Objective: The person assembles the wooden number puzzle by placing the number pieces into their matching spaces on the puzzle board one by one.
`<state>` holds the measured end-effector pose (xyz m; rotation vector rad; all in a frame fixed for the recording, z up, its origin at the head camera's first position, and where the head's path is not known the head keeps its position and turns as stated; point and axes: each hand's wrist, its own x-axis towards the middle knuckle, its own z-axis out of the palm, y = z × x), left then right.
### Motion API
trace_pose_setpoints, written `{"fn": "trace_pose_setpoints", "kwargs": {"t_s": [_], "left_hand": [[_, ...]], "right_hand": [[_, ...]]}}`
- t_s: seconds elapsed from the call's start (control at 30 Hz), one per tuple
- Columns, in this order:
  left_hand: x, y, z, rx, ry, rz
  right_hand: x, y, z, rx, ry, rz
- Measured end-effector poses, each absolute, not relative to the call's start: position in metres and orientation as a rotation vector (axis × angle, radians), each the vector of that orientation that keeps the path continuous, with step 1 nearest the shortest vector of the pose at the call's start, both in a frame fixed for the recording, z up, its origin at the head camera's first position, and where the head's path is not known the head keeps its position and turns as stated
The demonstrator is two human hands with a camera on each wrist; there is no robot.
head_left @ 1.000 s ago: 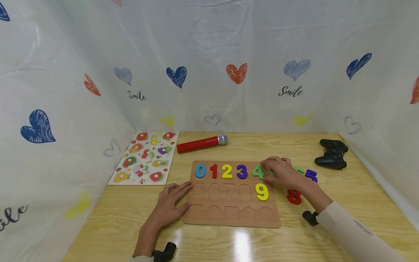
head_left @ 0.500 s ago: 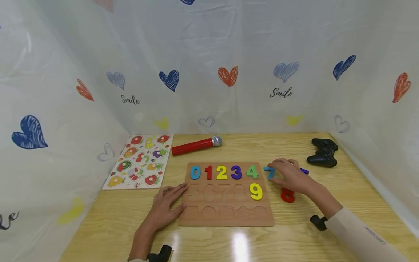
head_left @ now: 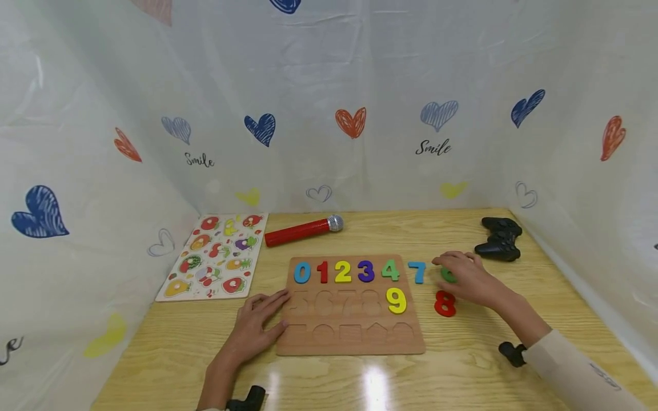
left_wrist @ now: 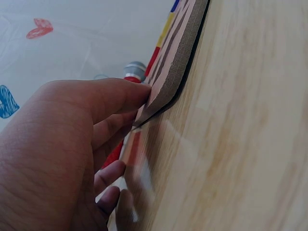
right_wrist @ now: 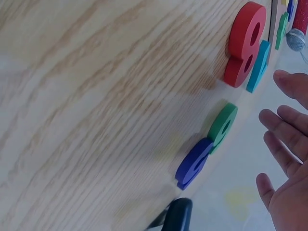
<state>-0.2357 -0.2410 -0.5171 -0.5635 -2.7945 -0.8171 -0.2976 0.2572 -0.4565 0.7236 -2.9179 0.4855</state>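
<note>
A wooden number puzzle board (head_left: 303, 341) lies on the table, with 0, 1, 2, 3 and 4 in its top row and a yellow 9 (head_left: 396, 301) at the right of the middle row. My left hand (head_left: 257, 325) rests its fingertips and thumb at the board's left edge. Over the table to the right, my right hand (head_left: 470, 278) holds nothing, its fingers apart. Below it lie a green 6 (head_left: 448, 275), partly covered, and a purple number piece (right_wrist: 192, 163), hidden in the head view. Nearby are a blue 7 (head_left: 417, 271) and a red 8 (head_left: 445, 303).
A fruit picture board (head_left: 223, 249) lies at the back left, beside a red microphone (head_left: 298, 233) with a silver head. At the back right sits a black game controller (head_left: 498, 238). A curtain with printed hearts (head_left: 351, 123) encloses the back and sides.
My right hand has moved the blue 7 to just right of the board, let it go and shifted right over the green 6. The left hand stays at the board; the head view has shifted slightly.
</note>
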Motion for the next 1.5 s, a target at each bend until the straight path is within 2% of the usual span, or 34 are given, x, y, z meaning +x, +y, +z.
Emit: {"fn": "trace_pose_setpoints", "kwargs": {"t_s": [1.5], "left_hand": [[-0.235,-0.24,-0.516,-0.545,-2.805,-0.81]], "right_hand": [[-0.294,0.307,-0.475,0.505,-2.988,0.412]]}}
